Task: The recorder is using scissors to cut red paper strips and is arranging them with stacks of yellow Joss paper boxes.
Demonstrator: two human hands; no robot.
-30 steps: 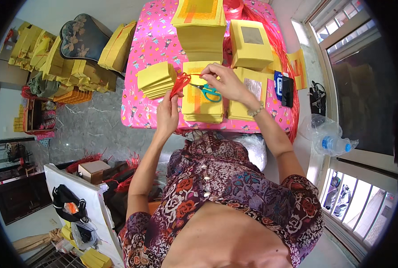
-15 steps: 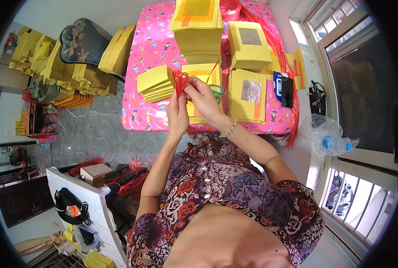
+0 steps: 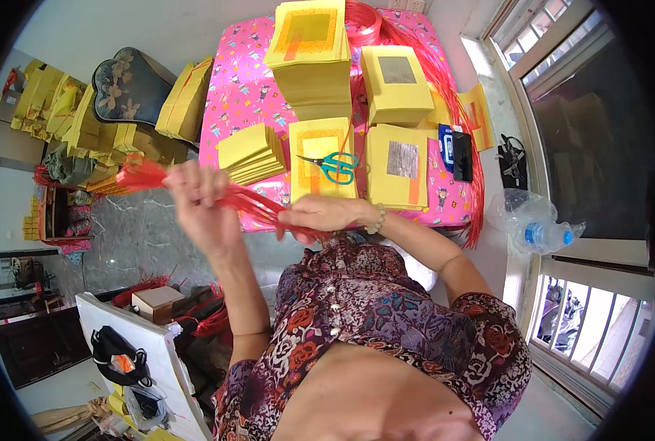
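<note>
A bundle of red plastic ribbon [image 3: 250,201] stretches between my two hands, off the near left edge of the table. My left hand [image 3: 204,198], slightly blurred, is closed round it near its looped end, which sticks out to the left. Lower and to the right, my right hand [image 3: 326,214] wraps round the same strands in front of the table's near edge. Scissors with teal handles [image 3: 337,167] lie on a stack of yellow paper [image 3: 303,188] just beyond my right hand. A fanned stack of folded yellow paper [image 3: 248,152] sits beyond my left hand.
A tall yellow paper stack [image 3: 309,84] and two silver-patched stacks [image 3: 401,110] stand on the pink patterned tablecloth [image 3: 243,66]. At the table's right side lie a black phone [image 3: 462,156] and long red ribbons [image 3: 445,84]. A padded chair [image 3: 130,88] stands left; a plastic bottle [image 3: 537,231] is right.
Both hands have left the spot over the paper stacks, where they were together at a red loop. My left hand has swung left and my right hand nearer, drawing the ribbon out between them. The scissors are uncovered.
</note>
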